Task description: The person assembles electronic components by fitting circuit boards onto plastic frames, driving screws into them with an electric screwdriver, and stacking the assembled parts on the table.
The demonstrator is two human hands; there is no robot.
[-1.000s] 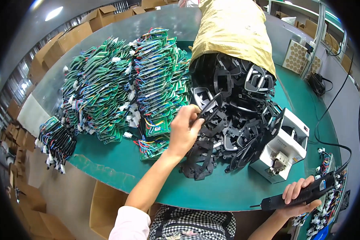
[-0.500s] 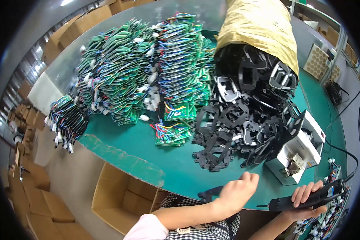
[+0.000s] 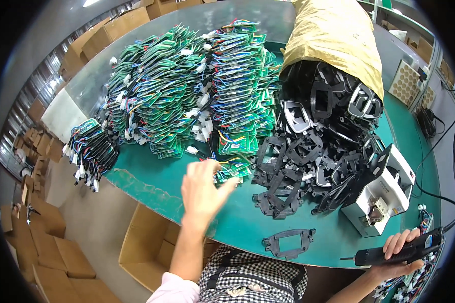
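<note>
The left hand (image 3: 202,194) covers part of the nearest circuit board (image 3: 236,168); whether it touches cannot be told. The right hand (image 3: 395,269) hides some of the electric screwdriver (image 3: 371,257). The upper edge crops the yellow sack (image 3: 333,35); the counter (image 3: 151,177) covers part of the open cardboard box (image 3: 145,237).

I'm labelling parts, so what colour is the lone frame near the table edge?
The frame is black, clearest in the head view.

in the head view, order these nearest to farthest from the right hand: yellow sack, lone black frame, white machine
1. White machine, just beyond the right hand, slightly left
2. Lone black frame, to the hand's left
3. Yellow sack, far back
</note>
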